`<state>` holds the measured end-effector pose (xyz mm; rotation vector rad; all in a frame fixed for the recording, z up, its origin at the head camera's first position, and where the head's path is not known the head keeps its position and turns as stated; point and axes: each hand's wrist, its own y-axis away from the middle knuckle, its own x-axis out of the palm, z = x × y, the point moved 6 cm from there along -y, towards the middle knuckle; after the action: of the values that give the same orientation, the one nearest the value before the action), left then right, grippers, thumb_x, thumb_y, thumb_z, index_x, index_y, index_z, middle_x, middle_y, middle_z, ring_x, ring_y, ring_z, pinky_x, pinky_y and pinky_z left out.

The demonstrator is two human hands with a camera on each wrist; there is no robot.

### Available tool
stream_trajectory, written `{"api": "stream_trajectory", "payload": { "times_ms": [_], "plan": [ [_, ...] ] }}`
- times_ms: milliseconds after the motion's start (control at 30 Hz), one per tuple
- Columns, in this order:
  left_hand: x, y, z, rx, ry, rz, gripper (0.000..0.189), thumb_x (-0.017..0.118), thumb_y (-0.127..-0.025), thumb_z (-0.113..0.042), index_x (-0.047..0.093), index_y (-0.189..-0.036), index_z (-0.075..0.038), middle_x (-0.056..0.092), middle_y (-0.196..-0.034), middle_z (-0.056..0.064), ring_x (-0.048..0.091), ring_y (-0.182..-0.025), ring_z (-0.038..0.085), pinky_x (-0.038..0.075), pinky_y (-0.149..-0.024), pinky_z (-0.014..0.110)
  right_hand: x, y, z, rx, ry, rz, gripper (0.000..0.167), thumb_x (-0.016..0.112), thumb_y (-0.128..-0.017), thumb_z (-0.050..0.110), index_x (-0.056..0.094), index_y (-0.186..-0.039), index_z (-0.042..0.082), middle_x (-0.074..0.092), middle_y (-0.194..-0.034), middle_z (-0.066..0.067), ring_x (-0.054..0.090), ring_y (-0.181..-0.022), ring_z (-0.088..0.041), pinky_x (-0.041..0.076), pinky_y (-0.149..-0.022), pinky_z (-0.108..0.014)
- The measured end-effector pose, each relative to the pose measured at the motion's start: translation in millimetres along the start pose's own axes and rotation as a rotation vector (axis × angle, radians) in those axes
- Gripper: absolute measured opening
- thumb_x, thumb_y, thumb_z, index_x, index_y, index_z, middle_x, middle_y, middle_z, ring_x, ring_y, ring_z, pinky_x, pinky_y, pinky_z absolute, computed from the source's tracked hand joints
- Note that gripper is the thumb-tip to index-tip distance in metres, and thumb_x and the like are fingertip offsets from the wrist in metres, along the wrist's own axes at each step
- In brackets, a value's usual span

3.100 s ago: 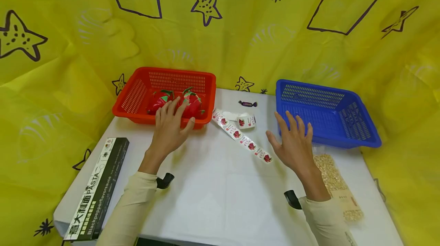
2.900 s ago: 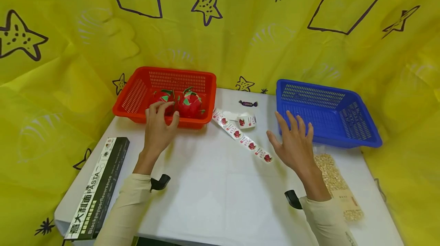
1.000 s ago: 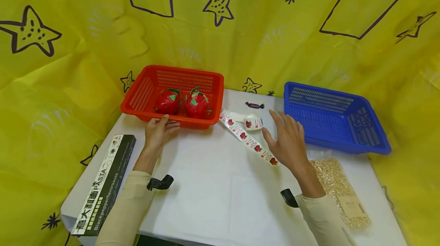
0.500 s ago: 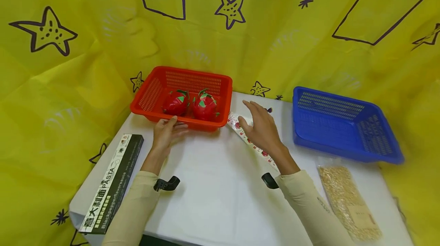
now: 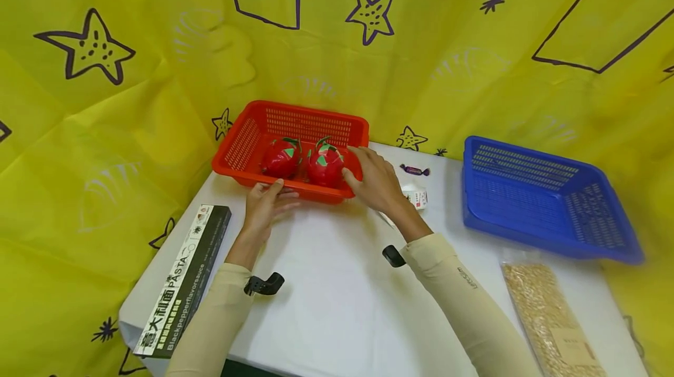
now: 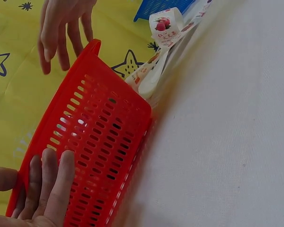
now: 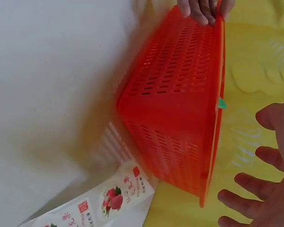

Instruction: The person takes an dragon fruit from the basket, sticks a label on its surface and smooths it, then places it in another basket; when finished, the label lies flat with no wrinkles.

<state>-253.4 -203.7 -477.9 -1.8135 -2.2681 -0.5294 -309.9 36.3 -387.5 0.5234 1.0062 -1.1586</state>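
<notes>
Two dragon fruits, the left one (image 5: 281,158) and the right one (image 5: 325,167), lie side by side in the red basket (image 5: 305,111). My left hand (image 5: 261,207) pinches the basket's front rim, thumb on top and fingers against the slotted outer wall (image 6: 92,146). Over the basket's right end, my right hand (image 5: 377,185) reaches in beside the right dragon fruit, thumb and fingers apart. In the right wrist view, its spread fingers (image 7: 248,184) hold nothing. A strip of dragon-fruit stickers (image 7: 116,201) lies by the basket, mostly hidden under my right arm in the head view.
Right of the basket are the sticker roll (image 5: 418,196) and a wrapped candy (image 5: 415,170). A blue basket (image 5: 532,242) stands at the right, with a bag of grains (image 5: 547,307) before it. A pasta box (image 5: 184,280) lies on the left.
My left hand has drawn back from over the fruits and taken hold of the red basket's front rim. My right hand has moved left, from near the blue basket to the red one.
</notes>
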Motion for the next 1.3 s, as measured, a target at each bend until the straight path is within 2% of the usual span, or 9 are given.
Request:
{"api": "stream_trajectory", "payload": {
  "times_ms": [200,500,633,767,900,1133,1300],
  "plan": [
    [1.8,-1.7,2.9,-0.003,-0.019,0.009,0.025,0.061,-0.110,-0.025,0.048,-0.117,-0.005,0.078,-0.092,0.007,0.080,-0.093,0.031,0.061,-0.089,0.055,14,-20.3,4,-0.015,0.043,0.030,0.058,0.059,-0.106,0.038,0.048,-0.159,0.015,0.047,-0.162,-0.014,0.043,-0.150,-0.033,0.028,-0.126,-0.054],
    [-8.5,0.9,0.0,-0.006,-0.007,0.002,0.022,0.059,-0.111,-0.024,0.046,-0.116,-0.007,0.079,-0.092,0.006,0.080,-0.087,0.026,0.060,-0.089,0.055,46,-52.5,24,-0.021,0.172,0.152,0.062,0.056,-0.106,0.046,0.043,-0.162,0.021,0.045,-0.165,-0.010,0.039,-0.154,-0.028,0.014,-0.129,-0.061],
    [-14.4,2.6,-4.2,0.016,-0.015,-0.001,0.024,0.059,-0.111,-0.026,0.047,-0.118,-0.006,0.079,-0.093,0.006,0.080,-0.085,0.024,0.060,-0.089,0.055,58,-62.5,34,-0.035,0.208,0.192,0.063,0.057,-0.106,0.049,0.042,-0.162,0.023,0.045,-0.164,-0.010,0.040,-0.154,-0.028,0.012,-0.129,-0.063],
    [-13.3,2.0,-5.3,0.024,-0.022,0.015,0.025,0.059,-0.110,-0.027,0.048,-0.121,-0.006,0.079,-0.095,0.005,0.080,-0.086,0.024,0.060,-0.089,0.054,64,-67.7,35,-0.011,0.263,0.212,0.065,0.059,-0.105,0.051,0.039,-0.162,0.026,0.045,-0.164,-0.010,0.042,-0.153,-0.029,0.011,-0.129,-0.063],
    [-9.1,0.3,-3.9,0.021,-0.027,0.030,0.024,0.059,-0.110,-0.026,0.049,-0.121,-0.007,0.079,-0.095,0.003,0.080,-0.087,0.024,0.060,-0.090,0.055,65,-69.8,30,0.023,0.285,0.228,0.070,0.061,-0.104,0.053,0.036,-0.164,0.028,0.044,-0.164,-0.011,0.045,-0.151,-0.031,0.019,-0.127,-0.058],
    [-3.8,-0.1,-0.4,0.005,-0.034,0.034,0.022,0.059,-0.111,-0.026,0.049,-0.118,-0.007,0.078,-0.093,0.003,0.080,-0.086,0.024,0.060,-0.089,0.056,68,-70.5,24,0.058,0.256,0.287,0.078,0.066,-0.101,0.055,0.032,-0.165,0.025,0.041,-0.165,-0.015,0.050,-0.144,-0.043,0.046,-0.116,-0.054],
    [-1.6,-1.0,3.3,-0.008,-0.027,0.035,0.022,0.060,-0.110,-0.026,0.049,-0.115,-0.007,0.079,-0.091,0.003,0.080,-0.085,0.024,0.061,-0.088,0.054,71,-70.4,19,0.108,0.171,0.330,0.085,0.072,-0.098,0.053,0.029,-0.165,0.024,0.035,-0.166,-0.018,0.045,-0.146,-0.047,0.051,-0.110,-0.056]
  ]
}}
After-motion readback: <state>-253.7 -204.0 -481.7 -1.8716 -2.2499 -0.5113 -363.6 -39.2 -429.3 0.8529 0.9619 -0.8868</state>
